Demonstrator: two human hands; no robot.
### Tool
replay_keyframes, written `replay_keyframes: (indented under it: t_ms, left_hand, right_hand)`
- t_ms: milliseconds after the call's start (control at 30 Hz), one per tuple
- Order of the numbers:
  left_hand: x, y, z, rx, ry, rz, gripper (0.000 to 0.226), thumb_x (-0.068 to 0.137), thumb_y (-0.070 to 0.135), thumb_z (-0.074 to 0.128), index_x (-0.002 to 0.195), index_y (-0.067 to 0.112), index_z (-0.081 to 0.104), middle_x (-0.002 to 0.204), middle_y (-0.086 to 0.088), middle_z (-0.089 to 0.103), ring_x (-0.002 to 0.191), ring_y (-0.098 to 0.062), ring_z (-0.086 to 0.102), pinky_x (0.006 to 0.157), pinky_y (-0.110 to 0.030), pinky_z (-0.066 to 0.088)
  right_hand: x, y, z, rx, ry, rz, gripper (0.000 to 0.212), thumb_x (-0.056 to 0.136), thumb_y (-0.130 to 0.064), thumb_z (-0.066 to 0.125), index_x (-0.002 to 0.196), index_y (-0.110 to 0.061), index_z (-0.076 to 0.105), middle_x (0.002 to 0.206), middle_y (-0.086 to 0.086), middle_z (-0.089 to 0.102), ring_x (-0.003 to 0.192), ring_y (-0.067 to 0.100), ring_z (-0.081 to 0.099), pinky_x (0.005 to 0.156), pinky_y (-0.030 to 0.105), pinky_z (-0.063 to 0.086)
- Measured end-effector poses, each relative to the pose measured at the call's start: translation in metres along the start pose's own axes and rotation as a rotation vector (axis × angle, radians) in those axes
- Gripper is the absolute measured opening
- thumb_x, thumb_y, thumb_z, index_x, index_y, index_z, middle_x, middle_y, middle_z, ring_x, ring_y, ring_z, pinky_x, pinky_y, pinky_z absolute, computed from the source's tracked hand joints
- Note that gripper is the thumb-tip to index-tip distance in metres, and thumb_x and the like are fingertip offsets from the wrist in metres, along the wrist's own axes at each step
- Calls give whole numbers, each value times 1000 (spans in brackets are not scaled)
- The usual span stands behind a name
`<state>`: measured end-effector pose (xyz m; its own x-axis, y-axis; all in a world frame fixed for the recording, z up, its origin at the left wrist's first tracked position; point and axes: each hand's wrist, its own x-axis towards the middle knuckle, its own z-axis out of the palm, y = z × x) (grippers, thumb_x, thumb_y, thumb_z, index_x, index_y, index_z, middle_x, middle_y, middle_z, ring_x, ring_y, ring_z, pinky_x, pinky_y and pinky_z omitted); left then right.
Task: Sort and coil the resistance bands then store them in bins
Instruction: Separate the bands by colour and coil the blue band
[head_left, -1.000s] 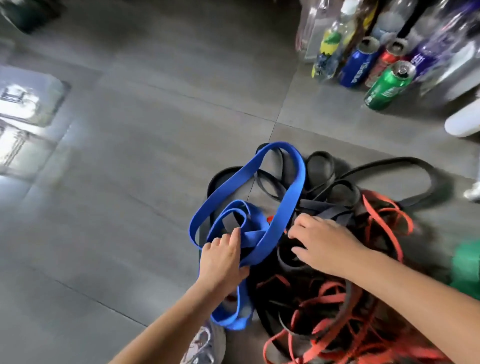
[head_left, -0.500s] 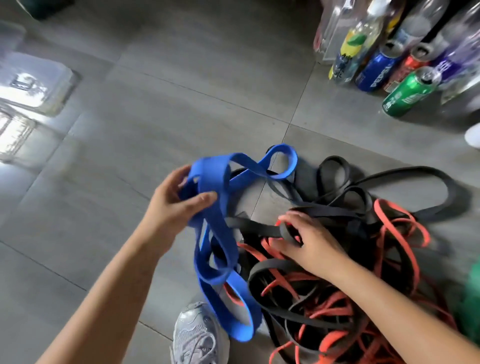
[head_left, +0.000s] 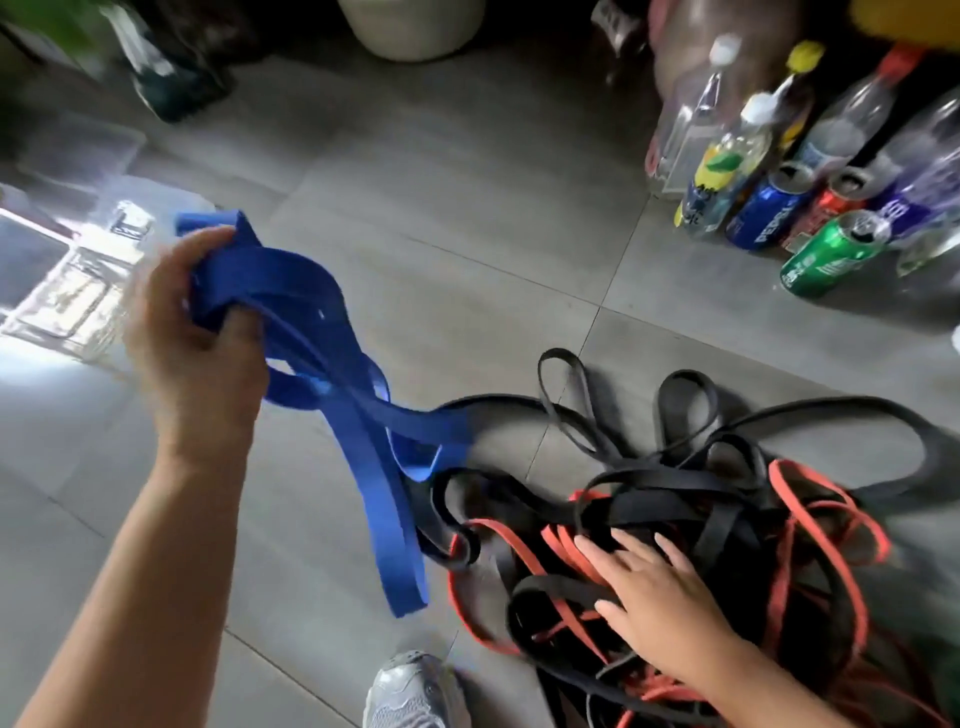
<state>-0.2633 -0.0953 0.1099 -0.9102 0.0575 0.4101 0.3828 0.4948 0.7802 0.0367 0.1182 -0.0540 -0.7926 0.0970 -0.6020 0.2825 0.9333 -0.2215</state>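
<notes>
My left hand (head_left: 197, 338) was clenched round the bunched blue band (head_left: 387, 525), raised left of the tangled pile (head_left: 675, 499), its tail snagged there. My right hand (head_left: 660, 587) lay flat, fingers spread, pinning the pile. The band seemed light, floppy and stretchy, best gathered by its loops.

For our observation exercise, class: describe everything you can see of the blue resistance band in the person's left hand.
The blue band is a wide, flat, rubbery-looking strap twisted into several loops. The left hand grips its bunched upper end, fingers curled round it. The loops trail down to the right and meet the tangled black bands; whether they are snagged is unclear.
</notes>
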Motion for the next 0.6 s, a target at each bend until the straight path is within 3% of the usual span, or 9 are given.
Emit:
replay_keyframes:
  t_ms: [67,167,267,333,400,467,533,600]
  left_hand:
    - [-13,-9,16,169,-39,-11,52,65,-5,47,109,16,64,103,7,57,99,-23,53,89,-21,41]
    - [-54,-50,42,440,-319,-131,50,72,-7,55,118,9,62,116,-11,57,108,-34,50,93,-34,38]
    - [-103,-89,56,732,-761,-407,69,76,18,68,139,15,39,140,-20,34,130,-39,33,103,-38,31]
    - [-135,-94,66,727,-884,-536,88,77,42,69,148,19,21,154,-18,8,142,-35,8,114,-40,16]
    - [-157,-86,78,605,-823,-386,96,72,59,67,148,19,22,156,-13,6,143,-31,4,116,-43,13]
    - [-169,-76,90,536,-854,-168,102,63,68,66,147,26,25,156,-11,9,143,-30,7,113,-51,21]
    - [-180,-68,101,567,-1129,-71,105,60,69,67,147,38,18,158,-2,-3,144,-28,-3,106,-60,29]
    - [-188,-65,106,695,-1364,-44,99,65,62,70,145,39,17,157,2,-10,144,-28,-6,97,-59,40]
  right_hand:
    - [3,-2,-2,11,-15,17,68,95,-45,41,150,-39,3,146,-14,40,146,4,4,117,36,0]
    - [4,-3,-2,12,-45,26,70,95,-45,40,150,-39,-3,148,-15,36,145,3,0,116,37,-2]
    - [3,-3,2,29,-37,40,71,94,-45,41,149,-42,-4,146,-18,36,145,2,-2,117,36,-1]
    - [2,-3,4,51,-43,46,70,95,-44,40,149,-43,-6,145,-20,36,145,2,-4,117,36,-1]
    - [3,-4,5,53,-37,44,70,95,-43,41,149,-43,-5,145,-21,35,145,2,-4,117,36,1]
    - [3,-5,5,57,-31,46,69,95,-42,42,148,-44,-2,143,-22,36,145,2,-4,117,36,3]
    - [3,-6,4,54,-28,47,69,94,-42,43,148,-44,0,142,-22,36,145,3,-4,117,36,4]
    - [2,-7,3,40,-33,46,69,95,-43,42,149,-43,-1,143,-22,35,145,3,-5,117,36,5]
